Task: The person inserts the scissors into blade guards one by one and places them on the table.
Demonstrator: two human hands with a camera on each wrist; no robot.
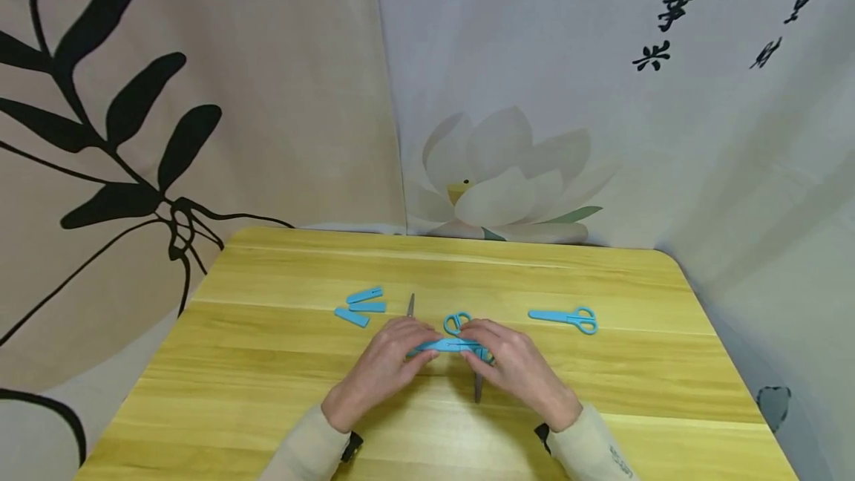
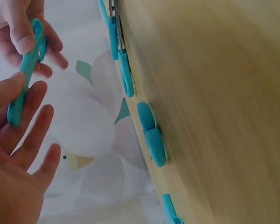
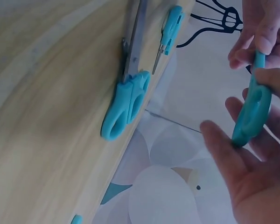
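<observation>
A pair of blue scissors (image 1: 446,345), its blades inside a blue cover, is held level between the two hands above the table. My left hand (image 1: 392,351) pinches the covered blade end between thumb and forefinger; in the left wrist view its other fingers (image 2: 32,140) are spread. At the handle end, my right hand (image 1: 510,355) grips the scissors; the right wrist view shows the finger loops (image 3: 255,109) between its thumb and fingers. Bare-bladed scissors lie close by: one blade (image 1: 478,386) shows below the right hand, another (image 1: 410,305) beyond the left. The hands partly hide these.
Three loose blue blade covers (image 1: 367,307) lie at the back left of the wooden table (image 1: 601,407). A covered pair of blue scissors (image 1: 564,318) lies to the right. Behind the table hangs a printed curtain (image 1: 320,95).
</observation>
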